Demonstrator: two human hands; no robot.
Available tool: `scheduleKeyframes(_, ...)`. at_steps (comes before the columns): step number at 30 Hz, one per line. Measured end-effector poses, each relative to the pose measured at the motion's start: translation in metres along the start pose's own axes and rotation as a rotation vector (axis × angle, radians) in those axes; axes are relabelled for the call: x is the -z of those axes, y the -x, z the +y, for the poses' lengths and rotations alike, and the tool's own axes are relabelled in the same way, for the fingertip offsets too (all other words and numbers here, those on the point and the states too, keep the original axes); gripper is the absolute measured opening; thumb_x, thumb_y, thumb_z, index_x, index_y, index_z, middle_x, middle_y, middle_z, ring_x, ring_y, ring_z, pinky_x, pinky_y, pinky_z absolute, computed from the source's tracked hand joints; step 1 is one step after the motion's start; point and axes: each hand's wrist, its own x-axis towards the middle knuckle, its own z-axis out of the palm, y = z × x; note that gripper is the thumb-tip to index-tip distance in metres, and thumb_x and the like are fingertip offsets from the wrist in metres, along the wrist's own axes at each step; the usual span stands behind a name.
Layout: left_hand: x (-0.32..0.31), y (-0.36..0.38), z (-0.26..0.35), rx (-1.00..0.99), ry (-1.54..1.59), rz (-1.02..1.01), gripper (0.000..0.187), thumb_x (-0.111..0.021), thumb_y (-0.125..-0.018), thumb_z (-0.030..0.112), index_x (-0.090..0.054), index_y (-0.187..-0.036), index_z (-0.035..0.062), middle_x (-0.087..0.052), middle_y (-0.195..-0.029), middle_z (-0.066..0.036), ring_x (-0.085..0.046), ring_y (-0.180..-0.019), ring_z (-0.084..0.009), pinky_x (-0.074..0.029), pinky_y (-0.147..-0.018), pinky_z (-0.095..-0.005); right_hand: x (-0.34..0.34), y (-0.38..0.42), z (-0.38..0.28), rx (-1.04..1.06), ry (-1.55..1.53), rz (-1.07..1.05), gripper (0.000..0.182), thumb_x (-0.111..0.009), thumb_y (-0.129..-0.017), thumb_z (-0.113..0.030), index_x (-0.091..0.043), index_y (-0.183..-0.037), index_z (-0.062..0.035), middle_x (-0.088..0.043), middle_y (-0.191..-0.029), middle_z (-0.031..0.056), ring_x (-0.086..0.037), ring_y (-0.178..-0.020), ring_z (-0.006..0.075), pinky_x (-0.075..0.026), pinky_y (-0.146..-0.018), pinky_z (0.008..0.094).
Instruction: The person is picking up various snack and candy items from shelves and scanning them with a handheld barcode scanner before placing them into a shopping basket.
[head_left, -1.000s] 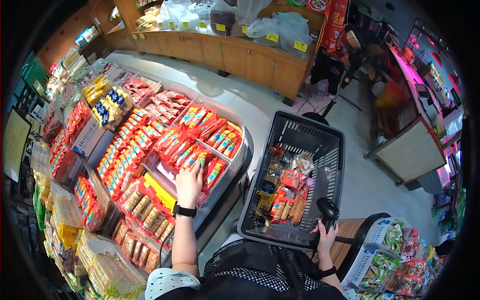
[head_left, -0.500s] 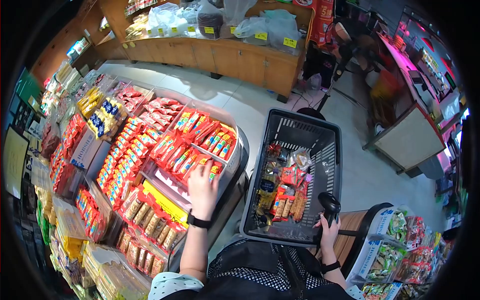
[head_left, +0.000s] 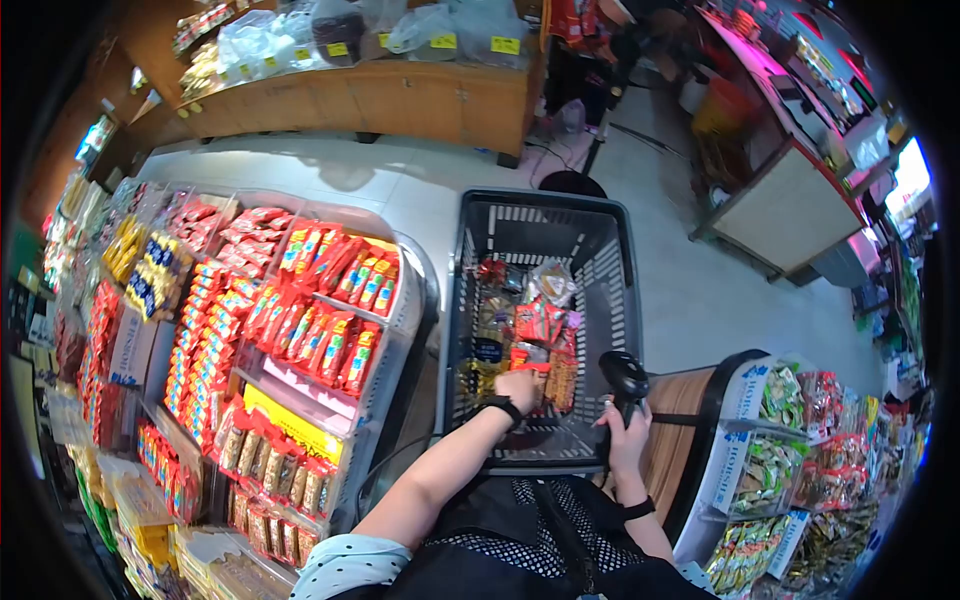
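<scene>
My left hand (head_left: 522, 388) reaches down inside the dark grey shopping basket (head_left: 632, 270), fingers closed on a red snack packet (head_left: 536, 366) that is partly hidden by the hand. Around it in the basket lie wrapped snacks, including a red packet (head_left: 540, 322), a clear-wrapped piece (head_left: 552, 284) and a pack of brown bars (head_left: 563, 385). At the basket's near right corner, my right hand (head_left: 627, 432) is wrapped round the grip of a black handheld barcode scanner (head_left: 625, 375).
To the left stands a divided display bin (head_left: 405, 310) with red snack packets (head_left: 310, 335) and brown bars (head_left: 265, 455). Bagged snacks (head_left: 785, 455) fill a rack at right. A wooden counter (head_left: 400, 115) and a checkout desk (head_left: 785, 205) stand beyond the tiled floor.
My left hand has moved right, from the red packets in the display bin down into the basket. My right hand keeps hold of the scanner. The view has shifted right.
</scene>
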Motion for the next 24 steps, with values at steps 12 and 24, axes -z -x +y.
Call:
scheduleKeyframes(12,-0.058,0.000,-0.017,0.188,0.274,0.207,0.062,-0.065,-0.073,0.028,-0.032,-0.117,-0.0002,-0.054,-0.102,-0.021,-0.059,-0.087,-0.0358,-0.048,-0.075,-0.0410,0.000,-0.001,0.001,0.047,0.057,-0.028,0.026,-0.061,-0.076,-0.023,-0.061,-0.093,-0.0041,-0.059,-0.097,0.0151,-0.041,-0.109,0.0390,-0.026,-0.096,0.0457)
scheduleKeyframes(24,-0.094,-0.036,-0.062,0.321,0.960,-0.172,0.080,-0.074,-0.066,0.029,-0.026,-0.122,-0.0029,-0.055,-0.107,-0.020,-0.059,-0.092,-0.0284,-0.046,-0.082,-0.0354,-0.001,0.002,0.004,0.023,0.085,-0.030,0.033,-0.061,-0.077,-0.027,-0.060,-0.099,-0.0018,-0.058,-0.100,0.0170,-0.038,-0.112,0.0414,-0.027,-0.096,0.0478)
